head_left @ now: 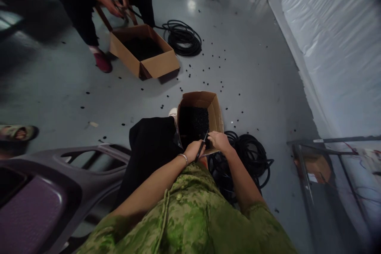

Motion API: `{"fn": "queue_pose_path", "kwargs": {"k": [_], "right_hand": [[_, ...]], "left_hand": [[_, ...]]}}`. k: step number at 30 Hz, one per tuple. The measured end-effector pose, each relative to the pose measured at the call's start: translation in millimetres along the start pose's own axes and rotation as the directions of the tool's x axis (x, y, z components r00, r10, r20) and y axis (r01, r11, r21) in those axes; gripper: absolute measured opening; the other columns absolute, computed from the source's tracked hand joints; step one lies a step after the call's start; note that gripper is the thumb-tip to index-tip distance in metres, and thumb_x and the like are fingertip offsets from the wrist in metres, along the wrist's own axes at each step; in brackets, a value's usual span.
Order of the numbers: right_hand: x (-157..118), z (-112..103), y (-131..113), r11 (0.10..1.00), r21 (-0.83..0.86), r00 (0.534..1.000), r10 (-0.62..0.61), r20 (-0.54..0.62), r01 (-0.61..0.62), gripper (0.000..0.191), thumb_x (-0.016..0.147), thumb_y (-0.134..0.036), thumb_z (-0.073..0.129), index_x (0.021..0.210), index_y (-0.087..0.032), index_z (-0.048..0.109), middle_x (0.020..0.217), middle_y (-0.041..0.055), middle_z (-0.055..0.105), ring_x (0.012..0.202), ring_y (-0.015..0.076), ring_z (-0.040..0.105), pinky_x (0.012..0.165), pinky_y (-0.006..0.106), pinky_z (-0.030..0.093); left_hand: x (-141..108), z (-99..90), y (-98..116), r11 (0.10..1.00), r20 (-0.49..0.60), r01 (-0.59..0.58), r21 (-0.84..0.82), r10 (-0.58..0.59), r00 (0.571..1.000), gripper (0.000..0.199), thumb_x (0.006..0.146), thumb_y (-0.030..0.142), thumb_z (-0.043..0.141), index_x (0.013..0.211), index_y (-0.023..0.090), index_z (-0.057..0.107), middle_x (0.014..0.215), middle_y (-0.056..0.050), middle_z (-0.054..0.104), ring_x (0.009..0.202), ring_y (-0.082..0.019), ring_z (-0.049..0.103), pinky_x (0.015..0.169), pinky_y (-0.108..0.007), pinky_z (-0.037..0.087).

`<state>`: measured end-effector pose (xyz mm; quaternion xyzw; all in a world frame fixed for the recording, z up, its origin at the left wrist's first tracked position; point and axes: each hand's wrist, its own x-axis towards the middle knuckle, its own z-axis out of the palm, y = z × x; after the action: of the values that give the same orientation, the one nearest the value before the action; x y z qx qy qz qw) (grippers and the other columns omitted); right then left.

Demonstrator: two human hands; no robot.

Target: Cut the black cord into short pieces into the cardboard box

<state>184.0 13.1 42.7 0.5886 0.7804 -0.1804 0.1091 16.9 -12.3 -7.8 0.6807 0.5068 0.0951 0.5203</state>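
My left hand (193,150), with a bracelet on its wrist, is closed around black-handled scissors (204,143) whose blades point up over an open cardboard box (214,105). Small black pieces (198,119) fill the bottom of that box. My right hand (219,141) is beside the blades at the near right of the box, its fingers drawn together; what they pinch is too small to make out. Below my right forearm lies a coil of black hose (253,151) on the floor, partly hidden by the arm.
Across from me a seated person's hands (119,4) work above another cardboard box (160,63) of black pieces, beside a coil of black hose (186,37). Small black bits dot the floor (253,79). A plastic chair (98,178) stands left; a metal frame (303,174) stands right.
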Motion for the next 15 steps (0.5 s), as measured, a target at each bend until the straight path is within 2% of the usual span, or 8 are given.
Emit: {"fn": "queue_pose_path", "kwargs": {"k": [2, 6, 15], "right_hand": [[0.2, 0.1, -0.7, 1.000, -0.017, 1.000, -0.002, 0.010, 0.002, 0.028, 0.103, -0.032, 0.045, 0.113, -0.022, 0.070, 0.110, 0.0083, 0.073, 0.101, 0.0199, 0.068, 0.079, 0.025, 0.045], [3.3, 3.3, 2.0, 0.999, -0.039, 1.000, 0.001, 0.023, 0.000, 0.028, 0.103, -0.029, 0.045, 0.110, -0.021, 0.071, 0.108, 0.0078, 0.074, 0.101, 0.0200, 0.068, 0.079, 0.025, 0.045], [9.9, 5.2, 8.9, 0.999, -0.047, 1.000, 0.001, 0.012, 0.000, 0.031, 0.102, -0.028, 0.042, 0.117, -0.023, 0.069, 0.114, 0.0085, 0.073, 0.104, 0.0210, 0.069, 0.080, 0.026, 0.046]], "left_hand": [[-0.4, 0.2, 1.7, 0.998, 0.007, -0.003, 0.066, 0.003, 1.000, 0.027, 0.093, 0.027, 0.046, 0.100, 0.011, 0.067, 0.067, -0.006, 0.070, 0.061, -0.017, 0.066, 0.061, -0.025, 0.046], [2.1, 1.0, 3.7, 0.988, -0.052, 0.010, 0.157, -0.002, 0.999, 0.023, 0.090, 0.025, 0.051, 0.092, 0.012, 0.070, 0.085, -0.013, 0.074, 0.077, -0.022, 0.070, 0.067, -0.028, 0.047], [9.8, 5.9, 0.4, 0.992, -0.049, 0.078, 0.097, -0.074, 0.996, 0.023, 0.089, 0.027, 0.052, 0.094, 0.014, 0.070, 0.090, -0.013, 0.075, 0.080, -0.022, 0.070, 0.068, -0.028, 0.048]]}}
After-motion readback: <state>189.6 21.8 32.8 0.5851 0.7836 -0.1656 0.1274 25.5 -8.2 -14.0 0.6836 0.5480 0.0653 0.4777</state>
